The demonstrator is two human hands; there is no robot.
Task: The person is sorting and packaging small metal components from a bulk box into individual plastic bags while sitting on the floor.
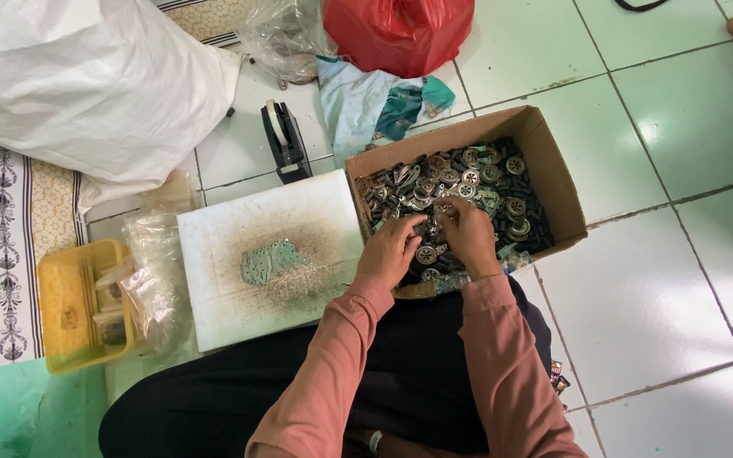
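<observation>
A big white sack (86, 85) is lying on the tiled floor (663, 280). A white board (269, 259) is sitting beside a cardboard box (553, 170) full of small round metal parts (468, 182). The left hand (390, 248) and the right hand (468, 233) are both reaching into the box, fingers curled among the parts. I cannot tell what each grip is holding.

Tiled floor (689, 280): cardboard box (553, 170), white board (222, 237), yellow tray (53, 288).
</observation>
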